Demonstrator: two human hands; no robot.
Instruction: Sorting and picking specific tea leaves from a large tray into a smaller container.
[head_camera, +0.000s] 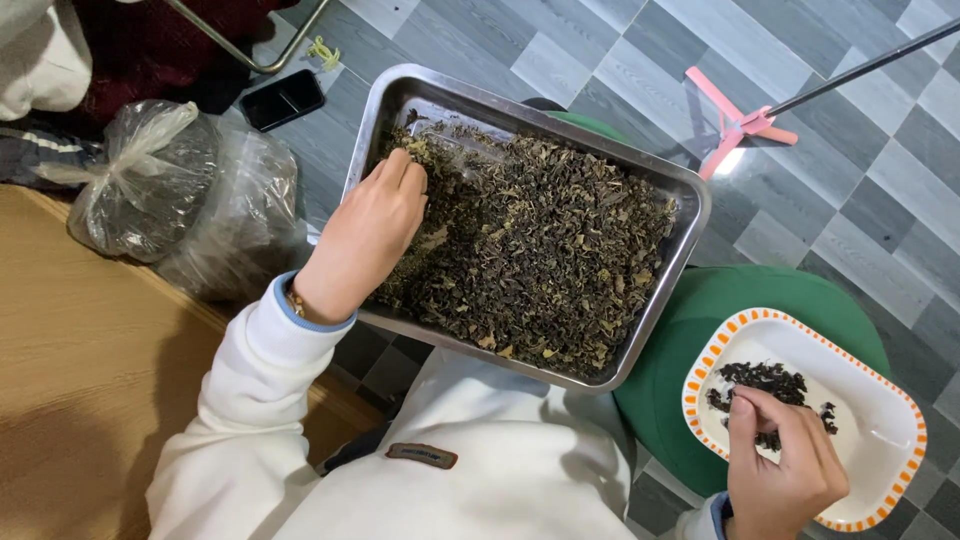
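A rectangular steel tray rests on my lap, filled with dark dried leaves. My left hand lies in the tray's left side, fingers curled down into the leaves. My right hand hovers over a white plate with an orange-patterned rim, fingertips pinched together above a small pile of dark leaf pieces on it. Whether the fingers hold a piece I cannot tell. The plate sits on a green round stool.
Two clear plastic bags of dark material lie at the left beside a wooden surface. A black phone rests on the grey tiled floor. A pink mop head on a metal pole lies at the upper right.
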